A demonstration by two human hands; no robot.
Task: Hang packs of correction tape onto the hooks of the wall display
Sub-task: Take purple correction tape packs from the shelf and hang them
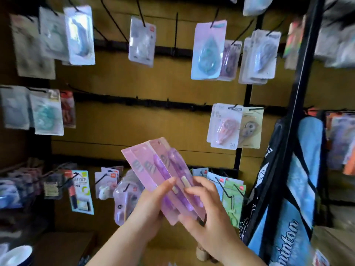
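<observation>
I hold a fanned stack of pink packs of correction tape (153, 166), each with a purple pen-shaped dispenser, in front of the brown wall display (134, 121). My left hand (151, 204) grips the stack from the left, thumb across the front. My right hand (203, 206) pinches the front pack at its lower right edge. Bare black hooks (167, 101) stick out of the middle rail above the stack. A punched hole shows at the top of the front pack.
Other blister packs hang on hooks: a teal drop-shaped one (208, 52), a pink one (224, 127), several low ones (82, 189). A blue badminton bag (288, 189) leans on a black post (305, 73) at the right. A cardboard box (63, 246) lies below left.
</observation>
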